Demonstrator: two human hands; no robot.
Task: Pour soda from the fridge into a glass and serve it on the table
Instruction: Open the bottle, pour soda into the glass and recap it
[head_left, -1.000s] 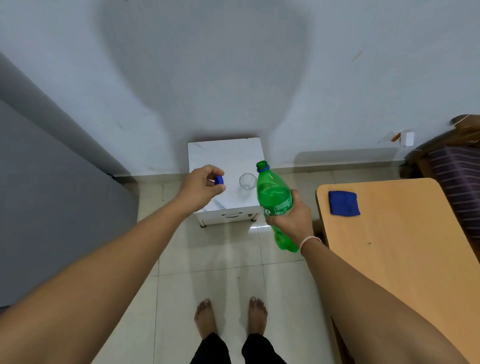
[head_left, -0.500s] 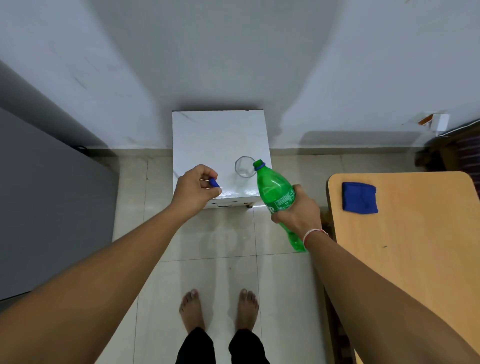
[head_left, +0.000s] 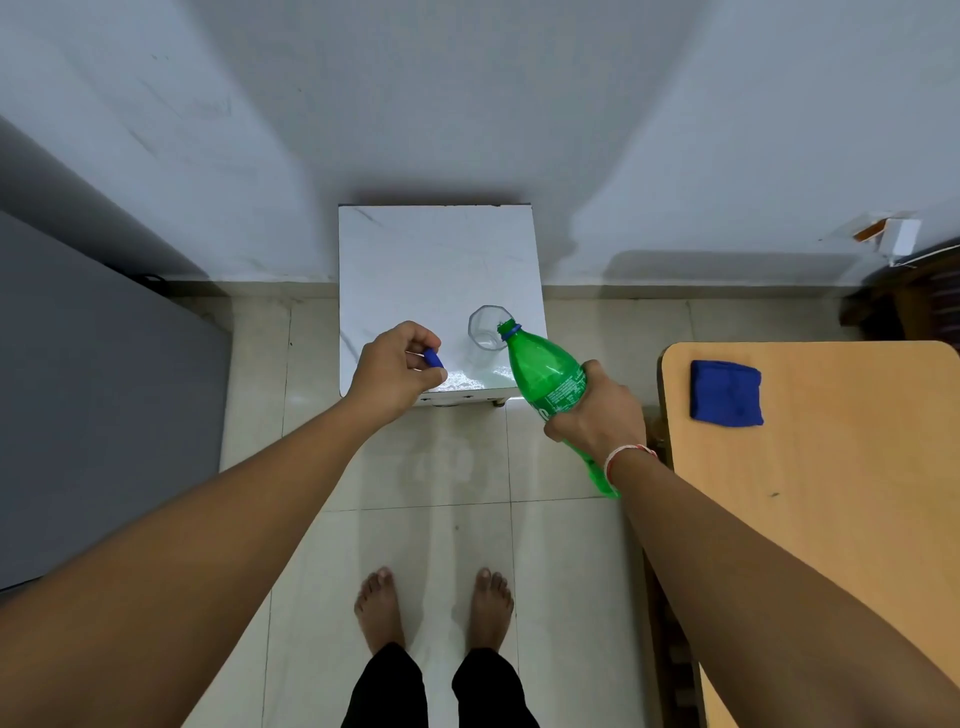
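From the head camera, looking down, the right hand (head_left: 597, 415) has its grip wrapped round the middle of a green soda bottle (head_left: 548, 382), fingers curled over the label; the bottle is tilted up and to the left, its uncapped mouth at the rim of a clear glass (head_left: 487, 327), touching it or just over it, which of the two cannot be told. No stream of soda can be made out, and the glass looks empty or nearly so. The glass stands upright near the front right corner of a small white marble-patterned table (head_left: 415, 260) set against a pale wall (head_left: 467, 104). The left hand (head_left: 397, 371) hovers over the front edge of that white table, its grip pinching a blue bottle cap (head_left: 432, 358) between thumb and fingers, the other fingers curled in. A thin thread band (head_left: 626, 453) circles the right wrist. To the right a wooden table (head_left: 857, 519) carries a folded blue cloth (head_left: 726, 393) near its far left corner, well apart from the bottle. A dark grey panel (head_left: 78, 415) fills the left side. Below, two bare feet (head_left: 431, 605) stand on pale floor tiles (head_left: 441, 467), with dark trouser legs at the bottom edge.
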